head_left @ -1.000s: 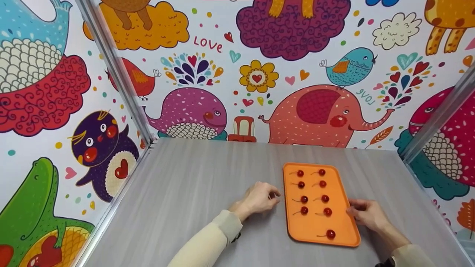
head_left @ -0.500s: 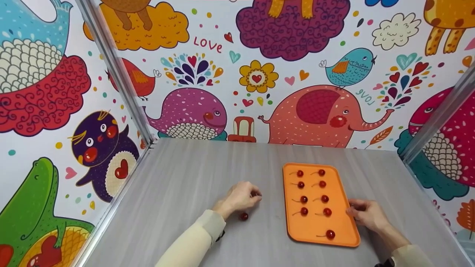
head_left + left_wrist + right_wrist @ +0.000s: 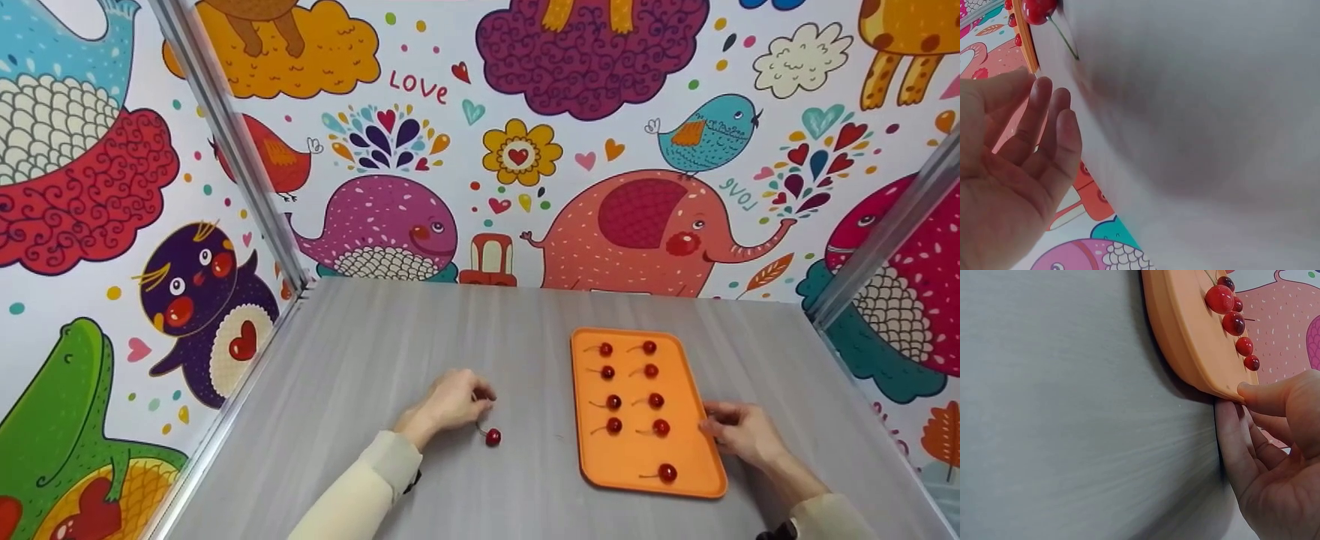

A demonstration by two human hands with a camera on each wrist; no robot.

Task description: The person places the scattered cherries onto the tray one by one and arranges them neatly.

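A red cherry (image 3: 493,437) with a thin green stem lies on the grey table, left of the tray. My left hand (image 3: 452,399) is just beyond it, loosely curled, holding nothing; in the left wrist view the fingers (image 3: 1067,132) are apart from the stem. The orange tray (image 3: 619,461) bears two columns of cherries, their stems pointing left, and one more cherry (image 3: 667,472) near its front edge. At the tray's right edge, my right hand (image 3: 750,435) pinches the rim, with the thumb (image 3: 1264,398) on top and fingers beneath.
Patterned panels with cartoon animals (image 3: 630,232) stand behind and beside the grey table (image 3: 360,352). Metal posts (image 3: 232,150) mark the corners, and a metal strip (image 3: 217,420) runs along the left edge.
My left hand has moved left, away from the tray, over the table, and a single cherry has come into sight beside it. The right hand stays at the tray's rim.
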